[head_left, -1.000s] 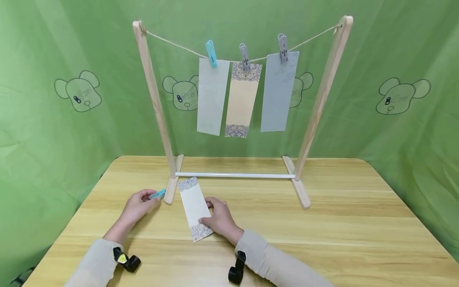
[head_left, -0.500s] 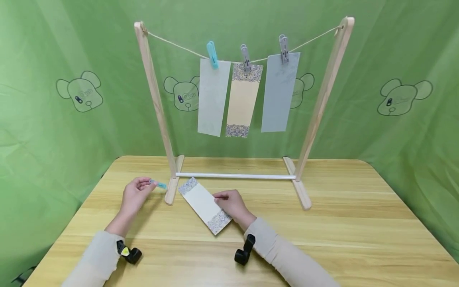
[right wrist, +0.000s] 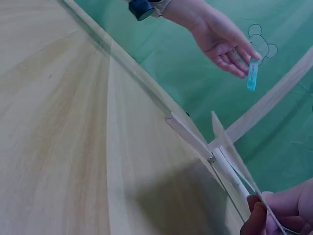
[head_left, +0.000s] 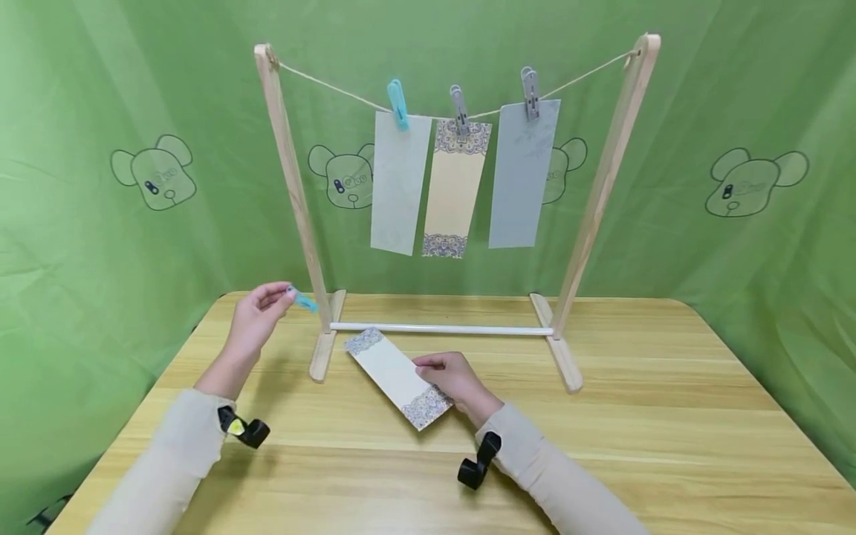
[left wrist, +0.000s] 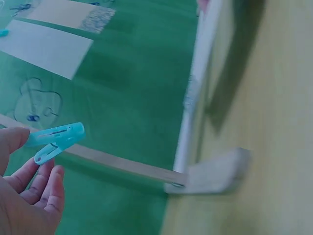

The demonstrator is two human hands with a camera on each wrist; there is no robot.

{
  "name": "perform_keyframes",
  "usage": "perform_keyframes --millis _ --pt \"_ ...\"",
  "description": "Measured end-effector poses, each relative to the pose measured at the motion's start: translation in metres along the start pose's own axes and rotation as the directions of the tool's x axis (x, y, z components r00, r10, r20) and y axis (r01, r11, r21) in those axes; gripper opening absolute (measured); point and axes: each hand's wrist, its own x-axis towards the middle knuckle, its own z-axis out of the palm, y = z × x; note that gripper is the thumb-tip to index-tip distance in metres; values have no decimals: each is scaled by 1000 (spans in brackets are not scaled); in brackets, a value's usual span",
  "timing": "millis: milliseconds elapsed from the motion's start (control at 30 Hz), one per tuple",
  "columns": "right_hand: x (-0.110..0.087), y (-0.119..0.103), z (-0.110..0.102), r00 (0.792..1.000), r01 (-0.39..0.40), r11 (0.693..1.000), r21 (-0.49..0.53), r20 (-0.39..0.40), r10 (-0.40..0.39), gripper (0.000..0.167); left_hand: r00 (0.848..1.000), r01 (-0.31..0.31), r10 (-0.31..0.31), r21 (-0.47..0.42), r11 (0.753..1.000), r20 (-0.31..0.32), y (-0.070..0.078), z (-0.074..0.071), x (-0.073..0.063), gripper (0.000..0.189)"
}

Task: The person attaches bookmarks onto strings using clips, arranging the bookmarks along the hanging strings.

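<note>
My left hand (head_left: 257, 319) pinches a light blue clothespin (head_left: 305, 300) between thumb and fingers, beside the rack's left post. In the left wrist view the clothespin (left wrist: 58, 139) has its handle ends between thumb and fingertip. By its long right edge, my right hand (head_left: 458, 379) holds a white card (head_left: 396, 373) with patterned bands at both ends, tilted above the table. The right wrist view shows this card (right wrist: 234, 149) nearly edge-on. On the string hang a pale card (head_left: 400, 189), a cream patterned card (head_left: 455, 193) and a grey-blue card (head_left: 523, 186).
The wooden rack's left post (head_left: 290, 178) and right post (head_left: 605, 178) carry the string (head_left: 328, 83). A white rod (head_left: 441, 328) joins their feet low over the wooden table (head_left: 669, 446). One blue clothespin (head_left: 397, 104) and two grey clothespins (head_left: 531, 93) grip the hanging cards.
My left hand has risen with the clothespin, away from the table. My right hand has shifted right, and the white card has turned to a steeper slant and moved right with it.
</note>
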Motion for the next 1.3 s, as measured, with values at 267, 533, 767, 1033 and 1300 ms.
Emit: perform_keyframes --millis 267,533,767,1033,1300 --pt "2 -22 -8 998 -12 994 110 58 6 29 996 -90 90 -98 991 -3 43 7 17 44" --pt "10 -63 -14 999 28 995 93 16 -30 30 991 -133 136 -213 968 2 87 10 31 24" --pt "17 -92 -12 988 153 982 108 -38 -150 30 984 -157 175 -274 949 42 126 11 43 30" --pt "26 -130 -10 946 322 939 118 -76 -315 29 975 -181 209 -287 941 69 172 13 58 35" --pt "34 -161 -4 918 394 918 52 -77 -390 28 968 -239 249 -204 949 24 209 17 72 31"
